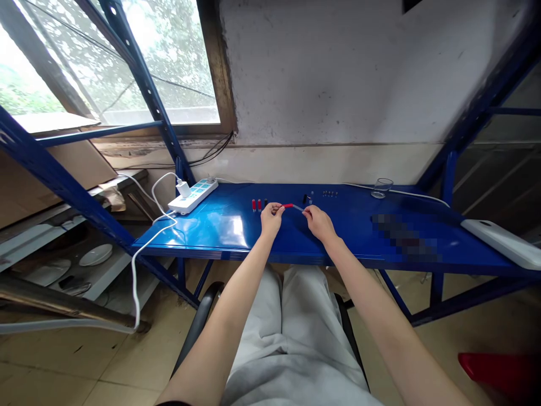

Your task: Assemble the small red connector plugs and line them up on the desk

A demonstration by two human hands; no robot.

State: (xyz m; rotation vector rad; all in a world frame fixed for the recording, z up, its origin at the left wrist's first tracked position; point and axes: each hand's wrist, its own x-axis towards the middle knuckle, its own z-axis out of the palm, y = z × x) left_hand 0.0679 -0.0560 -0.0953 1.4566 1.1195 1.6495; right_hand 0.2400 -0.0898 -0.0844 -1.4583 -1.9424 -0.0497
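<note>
Both my hands are stretched out over the blue metal table point(220, 231). My left hand point(271, 217) pinches the red end of a small tool point(288, 206). Its thin pale shaft runs right to my right hand point(319, 222), which pinches the other end. Just behind my left hand stand two small red pieces point(256, 204) and a dark one point(265, 202). Behind my right hand lie a small dark part point(306, 198) and a row of tiny dark bits point(329, 193).
A white power strip point(193, 195) with a plugged charger and white cable lies at the table's back left. A clear glass point(381, 188) stands at the back right. A white flat device point(502, 242) lies at the right edge. Blue rack posts flank the table.
</note>
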